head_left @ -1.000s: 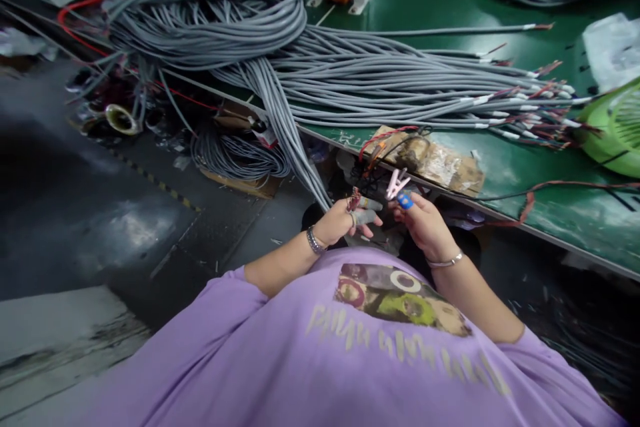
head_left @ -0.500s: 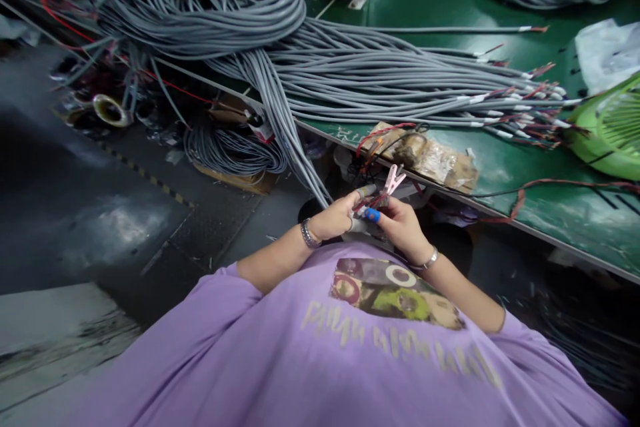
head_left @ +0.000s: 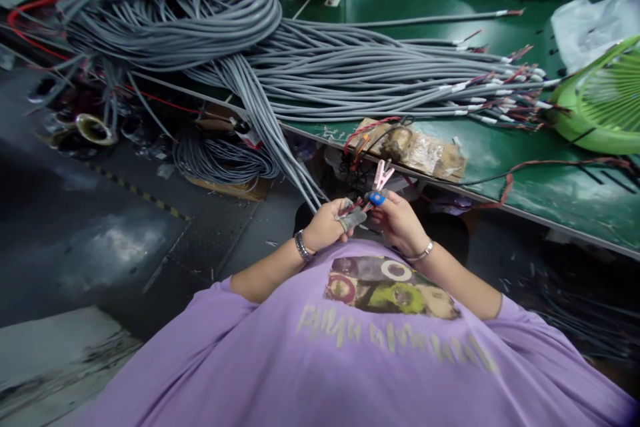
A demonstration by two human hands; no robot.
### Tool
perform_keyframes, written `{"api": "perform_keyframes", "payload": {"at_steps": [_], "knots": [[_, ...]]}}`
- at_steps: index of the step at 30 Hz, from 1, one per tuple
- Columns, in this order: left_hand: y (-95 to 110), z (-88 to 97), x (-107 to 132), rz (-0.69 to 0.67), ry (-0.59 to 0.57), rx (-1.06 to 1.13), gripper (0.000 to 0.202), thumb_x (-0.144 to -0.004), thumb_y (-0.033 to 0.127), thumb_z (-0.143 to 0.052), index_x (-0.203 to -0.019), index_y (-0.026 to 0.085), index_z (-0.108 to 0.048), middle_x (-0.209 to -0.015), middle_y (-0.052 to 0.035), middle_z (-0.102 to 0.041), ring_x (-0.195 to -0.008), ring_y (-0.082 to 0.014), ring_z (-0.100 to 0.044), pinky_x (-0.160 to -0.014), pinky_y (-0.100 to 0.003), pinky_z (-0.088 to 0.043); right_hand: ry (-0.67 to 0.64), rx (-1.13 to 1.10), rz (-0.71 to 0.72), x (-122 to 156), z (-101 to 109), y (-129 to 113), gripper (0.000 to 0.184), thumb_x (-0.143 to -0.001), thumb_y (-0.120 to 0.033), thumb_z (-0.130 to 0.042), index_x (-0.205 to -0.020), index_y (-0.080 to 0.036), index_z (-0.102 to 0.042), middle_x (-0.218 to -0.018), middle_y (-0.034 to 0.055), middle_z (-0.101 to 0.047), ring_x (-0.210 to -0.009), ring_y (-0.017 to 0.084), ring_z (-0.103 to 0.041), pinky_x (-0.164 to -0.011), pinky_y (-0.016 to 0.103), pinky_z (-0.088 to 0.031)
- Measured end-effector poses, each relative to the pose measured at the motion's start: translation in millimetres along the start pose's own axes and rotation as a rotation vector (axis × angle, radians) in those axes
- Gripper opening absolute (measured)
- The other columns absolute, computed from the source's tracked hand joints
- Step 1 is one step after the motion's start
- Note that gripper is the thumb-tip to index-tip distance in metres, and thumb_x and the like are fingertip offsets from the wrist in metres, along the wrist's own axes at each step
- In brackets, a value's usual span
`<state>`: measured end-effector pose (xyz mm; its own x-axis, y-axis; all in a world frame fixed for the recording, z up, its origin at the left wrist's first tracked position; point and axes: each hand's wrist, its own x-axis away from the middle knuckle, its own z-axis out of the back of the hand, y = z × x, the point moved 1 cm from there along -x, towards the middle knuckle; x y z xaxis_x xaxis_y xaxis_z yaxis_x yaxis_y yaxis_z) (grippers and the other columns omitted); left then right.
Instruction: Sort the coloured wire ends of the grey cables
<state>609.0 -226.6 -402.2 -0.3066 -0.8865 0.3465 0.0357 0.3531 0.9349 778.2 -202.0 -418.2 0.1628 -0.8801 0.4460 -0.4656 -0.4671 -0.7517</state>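
Several grey cables run down over the table edge to my left hand. Its fingers, with wrapped tips, are closed on the cable ends, where thin reddish wires stick out. My right hand, with blue tape round one fingertip, pinches those wires from the other side. Just beyond my fingertips a pale pink clip, like a clothespin, points away from me; whether it is clamped on something cannot be made out.
On the green table lie a large cable coil and stripped cable ends. A green fan stands at the right. A wrapped block sits at the near edge. Another cable coil lies below the table.
My left fingers have shifted their grip, with the wrapped thumb now lower across the wires. My right hand's taped fingertip has moved up towards the clip. The whole view has shifted slightly.
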Motion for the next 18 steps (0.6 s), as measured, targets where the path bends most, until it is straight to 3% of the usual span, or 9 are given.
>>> {"api": "perform_keyframes", "payload": {"at_steps": [3, 6, 9, 14, 18], "knots": [[0, 1.0, 2, 0.000, 0.080, 0.029, 0.041, -0.073, 0.051, -0.075, -0.074, 0.016, -0.054, -0.049, 0.0062, -0.055, -0.033, -0.0042, -0.045, -0.034, -0.015, -0.034, 0.115, -0.118, -0.007, -5, 9, -7, 0.044, -0.051, -0.030, -0.088, -0.066, -0.020, -0.048, -0.054, -0.0078, -0.051, -0.044, 0.003, -0.033, -0.042, 0.016, -0.028], [1, 2.6, 0, -0.001, 0.154, 0.110, 0.041, -0.075, 0.054, -0.072, -0.074, 0.017, -0.054, -0.051, 0.0041, -0.059, -0.035, -0.0070, -0.051, -0.035, -0.016, -0.038, 0.008, -0.070, -0.024, -1, 13, -9, 0.037, -0.056, -0.030, -0.086, -0.070, -0.019, -0.053, -0.062, -0.0054, -0.057, -0.049, 0.004, -0.040, -0.045, 0.018, -0.034], [1, 0.9, -2, 0.004, 0.113, 0.100, 0.041, -0.074, 0.053, -0.073, -0.073, 0.016, -0.055, -0.053, 0.0017, -0.062, -0.039, -0.0091, -0.057, -0.037, -0.017, -0.041, -0.147, 0.110, 0.025, 5, 5, -5, 0.031, -0.064, -0.034, -0.083, -0.082, -0.019, -0.063, -0.071, -0.0032, -0.061, -0.053, 0.006, -0.044, -0.047, 0.020, -0.036], [-2, -2.7, -3, 0.034, 0.032, 0.060, 0.037, -0.070, 0.043, -0.079, -0.079, 0.016, -0.056, -0.061, -0.0012, -0.068, -0.047, -0.0119, -0.064, -0.043, -0.018, -0.049, -0.181, 0.313, 0.166, 6, -13, -3, 0.036, -0.061, -0.040, -0.086, -0.078, -0.018, -0.063, -0.069, -0.0017, -0.064, -0.060, 0.011, -0.054, -0.055, 0.024, -0.043], [-2, -2.0, -1, 0.052, -0.026, 0.007, 0.035, -0.069, 0.038, -0.081, -0.080, 0.015, -0.057, -0.063, -0.0014, -0.069, -0.052, -0.0122, -0.067, -0.048, -0.019, -0.052, -0.224, 0.329, 0.101, 5, -12, -4, 0.036, -0.061, -0.044, -0.086, -0.071, -0.018, -0.063, -0.055, -0.0039, -0.057, -0.048, 0.008, -0.044, -0.045, 0.021, -0.033]]}}
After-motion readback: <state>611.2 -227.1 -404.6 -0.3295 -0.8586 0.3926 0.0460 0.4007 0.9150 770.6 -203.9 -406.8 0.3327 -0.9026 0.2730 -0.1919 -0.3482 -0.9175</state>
